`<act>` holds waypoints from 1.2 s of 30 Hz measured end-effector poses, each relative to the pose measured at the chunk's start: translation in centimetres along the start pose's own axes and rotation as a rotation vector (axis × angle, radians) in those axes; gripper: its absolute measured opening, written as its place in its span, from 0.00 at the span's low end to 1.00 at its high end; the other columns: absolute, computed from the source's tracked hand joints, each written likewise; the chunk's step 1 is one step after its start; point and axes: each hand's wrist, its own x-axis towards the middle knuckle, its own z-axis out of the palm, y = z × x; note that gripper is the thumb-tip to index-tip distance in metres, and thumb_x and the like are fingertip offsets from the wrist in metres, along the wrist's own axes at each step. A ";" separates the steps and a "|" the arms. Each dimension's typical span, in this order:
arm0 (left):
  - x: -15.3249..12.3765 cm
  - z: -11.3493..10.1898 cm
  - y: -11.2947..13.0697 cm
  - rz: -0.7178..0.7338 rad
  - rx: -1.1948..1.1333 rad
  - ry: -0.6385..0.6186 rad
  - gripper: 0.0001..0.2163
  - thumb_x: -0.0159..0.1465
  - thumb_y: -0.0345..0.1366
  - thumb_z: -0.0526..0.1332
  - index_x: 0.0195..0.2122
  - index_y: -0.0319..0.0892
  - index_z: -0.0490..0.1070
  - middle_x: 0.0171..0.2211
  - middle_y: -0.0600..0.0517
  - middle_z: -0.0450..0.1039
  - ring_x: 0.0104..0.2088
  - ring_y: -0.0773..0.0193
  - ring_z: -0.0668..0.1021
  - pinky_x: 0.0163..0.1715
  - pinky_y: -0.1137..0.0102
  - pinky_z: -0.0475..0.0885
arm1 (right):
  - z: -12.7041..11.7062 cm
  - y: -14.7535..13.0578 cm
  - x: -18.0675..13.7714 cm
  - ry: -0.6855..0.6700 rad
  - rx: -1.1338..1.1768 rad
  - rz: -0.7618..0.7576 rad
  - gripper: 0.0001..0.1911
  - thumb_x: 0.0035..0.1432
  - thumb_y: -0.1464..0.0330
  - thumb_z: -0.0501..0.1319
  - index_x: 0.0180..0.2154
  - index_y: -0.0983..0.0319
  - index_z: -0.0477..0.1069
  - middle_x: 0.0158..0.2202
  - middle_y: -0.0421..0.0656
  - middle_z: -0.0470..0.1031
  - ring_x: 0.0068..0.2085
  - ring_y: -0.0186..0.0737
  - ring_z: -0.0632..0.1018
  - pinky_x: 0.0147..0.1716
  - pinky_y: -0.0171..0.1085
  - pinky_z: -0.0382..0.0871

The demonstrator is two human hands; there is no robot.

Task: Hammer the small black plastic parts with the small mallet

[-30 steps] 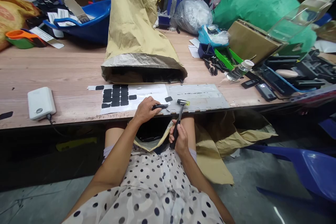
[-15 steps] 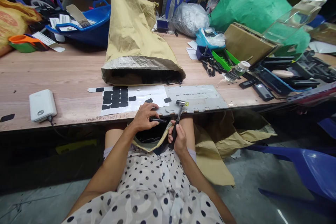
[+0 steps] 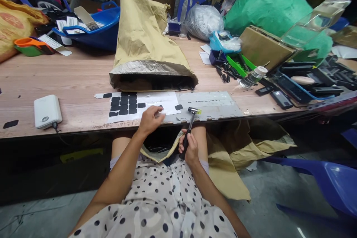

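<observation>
My right hand (image 3: 189,147) is wrapped round the black handle of a small hammer (image 3: 192,115). The hammer's metal head, with a yellow tip, points up at the table's front edge. My left hand (image 3: 151,119) hovers over that edge with thumb and fingers apart, and nothing shows in it. Beneath it, an open paper sack (image 3: 160,156) with dark pieces inside rests between my legs. Just beyond my left hand lies a white backing sheet (image 3: 152,98) bearing rows of black rounded-square stickers (image 3: 123,104). A grey strip (image 3: 212,105) adjoins the sheet on the right.
A large paper sack (image 3: 150,37) lies on the table, its dark mouth facing me. A white power bank (image 3: 47,111) with a cable sits left. To the right are a clear bottle (image 3: 253,77), a green tray (image 3: 237,65) and a blue tray of black parts (image 3: 298,85).
The slim black piece that was in my left hand has left it, and my fingers have parted and lifted slightly. My right hand keeps the hammer in place.
</observation>
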 end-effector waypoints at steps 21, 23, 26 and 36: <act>12.0 -0.6 -2.7 -0.584 0.172 0.306 0.12 0.58 0.47 0.65 0.30 0.44 0.72 0.34 0.41 0.76 0.46 0.41 0.78 0.43 0.56 0.72 | 0.1 0.3 -0.3 -0.014 0.018 -0.004 0.23 0.57 0.48 0.62 0.44 0.58 0.67 0.22 0.32 0.66 0.15 0.27 0.61 0.12 0.29 0.52; 10.4 -0.8 -2.1 -0.515 0.106 0.312 0.12 0.61 0.47 0.62 0.32 0.43 0.71 0.33 0.45 0.75 0.41 0.48 0.78 0.41 0.61 0.72 | 0.1 0.3 -0.3 -0.011 0.017 -0.006 0.23 0.57 0.48 0.62 0.44 0.58 0.67 0.22 0.32 0.66 0.15 0.27 0.60 0.12 0.29 0.53; 7.2 -0.8 -1.0 -0.321 -0.018 0.225 0.10 0.63 0.44 0.61 0.38 0.43 0.71 0.36 0.50 0.76 0.35 0.59 0.77 0.36 0.67 0.71 | 0.1 0.2 -0.3 -0.008 0.011 -0.013 0.22 0.58 0.49 0.62 0.44 0.59 0.68 0.22 0.32 0.66 0.15 0.27 0.60 0.12 0.28 0.52; 1.8 1.2 -0.6 0.189 0.189 -0.191 0.05 0.60 0.39 0.64 0.35 0.46 0.76 0.33 0.51 0.73 0.37 0.57 0.74 0.40 0.64 0.69 | -0.1 0.5 -0.1 -0.003 -0.007 -0.022 0.22 0.58 0.49 0.61 0.44 0.59 0.68 0.23 0.32 0.66 0.15 0.27 0.60 0.12 0.28 0.54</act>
